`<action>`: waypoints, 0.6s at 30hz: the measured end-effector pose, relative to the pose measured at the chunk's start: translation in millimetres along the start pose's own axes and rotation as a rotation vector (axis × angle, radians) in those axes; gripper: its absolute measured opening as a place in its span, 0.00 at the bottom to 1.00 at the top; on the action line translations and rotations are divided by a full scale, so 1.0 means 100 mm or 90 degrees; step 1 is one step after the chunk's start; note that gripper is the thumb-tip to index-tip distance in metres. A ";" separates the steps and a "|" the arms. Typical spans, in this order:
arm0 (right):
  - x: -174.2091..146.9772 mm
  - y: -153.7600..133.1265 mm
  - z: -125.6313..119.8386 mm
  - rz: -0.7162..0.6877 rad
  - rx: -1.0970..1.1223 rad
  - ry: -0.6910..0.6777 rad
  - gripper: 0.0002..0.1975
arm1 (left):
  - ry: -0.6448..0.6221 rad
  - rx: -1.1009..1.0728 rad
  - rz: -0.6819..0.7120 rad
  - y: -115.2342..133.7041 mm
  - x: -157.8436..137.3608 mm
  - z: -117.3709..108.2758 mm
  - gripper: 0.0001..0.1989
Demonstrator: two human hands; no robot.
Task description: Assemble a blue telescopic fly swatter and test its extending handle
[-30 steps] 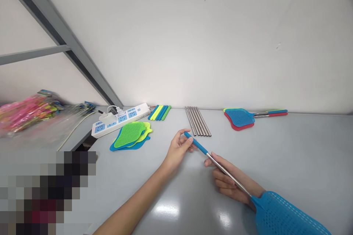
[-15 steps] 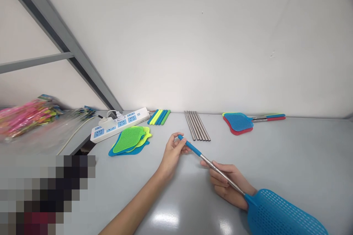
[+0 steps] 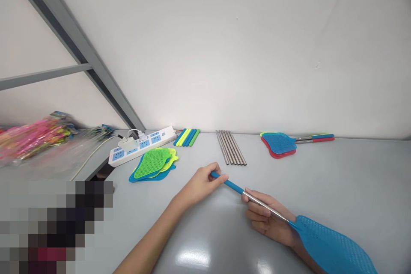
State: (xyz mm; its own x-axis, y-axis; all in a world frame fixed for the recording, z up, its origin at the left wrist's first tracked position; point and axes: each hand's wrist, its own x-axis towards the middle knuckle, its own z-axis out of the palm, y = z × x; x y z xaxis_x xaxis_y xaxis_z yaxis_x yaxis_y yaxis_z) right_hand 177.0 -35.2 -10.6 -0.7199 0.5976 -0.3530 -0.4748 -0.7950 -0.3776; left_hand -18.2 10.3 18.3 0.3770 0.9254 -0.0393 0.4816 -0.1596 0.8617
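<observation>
Holding one blue fly swatter [image 3: 279,215] slantwise above the grey surface [image 3: 199,227], both hands share its length. The left hand [image 3: 202,186] has its fingers clamped on the free end of the blue grip [image 3: 234,186], thumb on the near side. The right hand [image 3: 272,224] supports the steel rod [image 3: 263,205] just past the grip, fingers curled around it from beneath. The swatter's perforated head [image 3: 334,244] runs toward the lower right and out of frame.

Near the wall [image 3: 237,64], a row of steel tubes [image 3: 231,147] lies side by side, well apart from the stacked swatters [image 3: 279,143] on the right, whose handles point right. Leftward are a row of coloured grips [image 3: 186,137], a pile of loose heads [image 3: 152,163] with green uppermost, and a white power strip [image 3: 141,145] just behind them. Far left, blurred bundles [image 3: 35,135], pink and yellow, appear to be wrapped in clear plastic.
</observation>
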 end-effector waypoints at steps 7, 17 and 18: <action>-0.05 -0.04 -0.02 -0.069 -0.020 0.018 0.16 | -0.072 0.266 0.175 0.10 -0.10 0.06 0.16; -0.05 -0.19 0.01 -0.303 -0.258 0.203 0.08 | -0.016 0.112 0.052 0.08 -0.17 0.32 0.15; -0.06 -0.22 0.03 -0.327 -0.280 0.230 0.07 | -0.003 0.115 0.047 0.07 -0.16 0.32 0.15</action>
State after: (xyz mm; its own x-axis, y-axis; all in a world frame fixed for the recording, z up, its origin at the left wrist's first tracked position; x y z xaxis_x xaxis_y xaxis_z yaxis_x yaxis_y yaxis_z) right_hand 189.9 -21.7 2.0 -0.2176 0.9379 -0.2702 -0.4057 -0.3387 -0.8489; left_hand 4.7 -16.7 9.0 0.4197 0.9075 0.0181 0.5865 -0.2864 0.7576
